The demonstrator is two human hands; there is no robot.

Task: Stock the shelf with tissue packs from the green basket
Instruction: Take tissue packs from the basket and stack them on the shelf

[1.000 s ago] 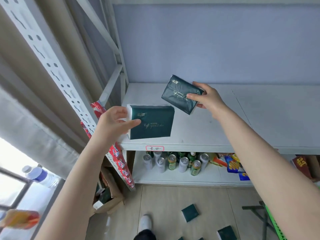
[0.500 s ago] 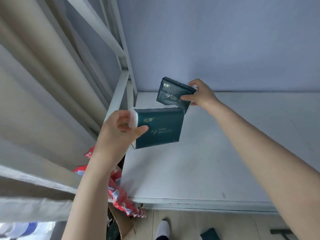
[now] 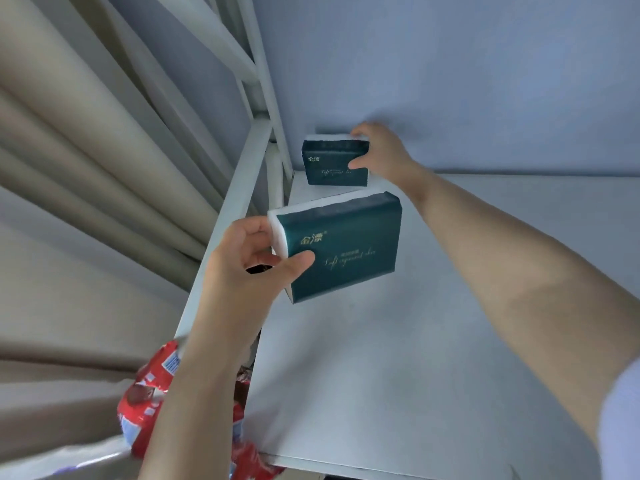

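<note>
Shelf corner (image 3: 298,195): right hand (image 3: 382,154) grips pack (image 3: 330,166) (script blurred).

Beige curtain (image 3: 104,150) fills the left side, long diagonal folds. Red snack packets (image 3: 145,403) with white and blue print at bottom left, blurred, print unreadable. Plain blue-grey wall (image 3: 450,81) across the top right, at the back.

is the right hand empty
No, the right hand grips a pack at the back left corner of the shelf.
</note>
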